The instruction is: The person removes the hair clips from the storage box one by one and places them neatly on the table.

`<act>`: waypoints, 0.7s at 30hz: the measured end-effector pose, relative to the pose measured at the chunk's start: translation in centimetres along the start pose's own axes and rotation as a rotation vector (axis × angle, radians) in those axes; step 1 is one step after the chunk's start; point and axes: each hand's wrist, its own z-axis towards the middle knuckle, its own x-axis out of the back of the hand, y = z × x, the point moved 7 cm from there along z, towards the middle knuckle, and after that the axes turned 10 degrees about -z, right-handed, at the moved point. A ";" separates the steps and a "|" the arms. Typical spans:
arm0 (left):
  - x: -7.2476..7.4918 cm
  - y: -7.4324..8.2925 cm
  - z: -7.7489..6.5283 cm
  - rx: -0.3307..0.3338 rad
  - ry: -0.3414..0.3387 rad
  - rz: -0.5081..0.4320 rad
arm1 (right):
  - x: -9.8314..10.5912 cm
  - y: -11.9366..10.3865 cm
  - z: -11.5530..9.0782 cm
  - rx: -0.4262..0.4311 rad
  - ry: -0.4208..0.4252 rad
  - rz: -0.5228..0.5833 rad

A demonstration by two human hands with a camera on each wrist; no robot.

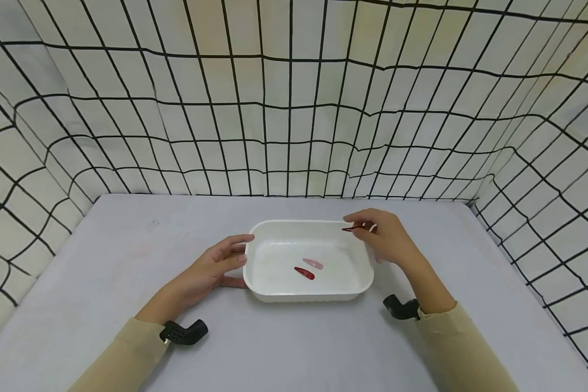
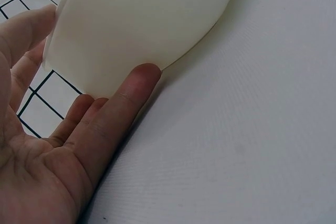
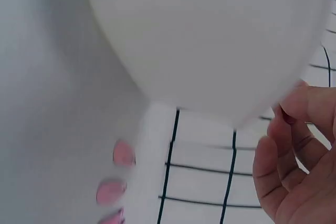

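Tan sleeves lay nearest, at left and right, a black device at each cuff. My left grip, its fingers spread, touched the left end of the white tray on the counter. My right grip pinched a dark clip at the tray's far right corner. Inside, near the middle, lay a red clip and, just beyond it, a pink clip. Black mesh stood far behind.
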 end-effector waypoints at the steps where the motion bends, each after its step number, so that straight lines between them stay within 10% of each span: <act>1: 0.0 0.0 0.1 0.002 0.000 0.004 | 0.4 0.4 -0.2 -0.008 0.008 0.002; 21: -0.1 -0.2 0.3 -0.004 0.000 0.036 | 3.5 6.5 -1.3 -0.065 0.067 0.100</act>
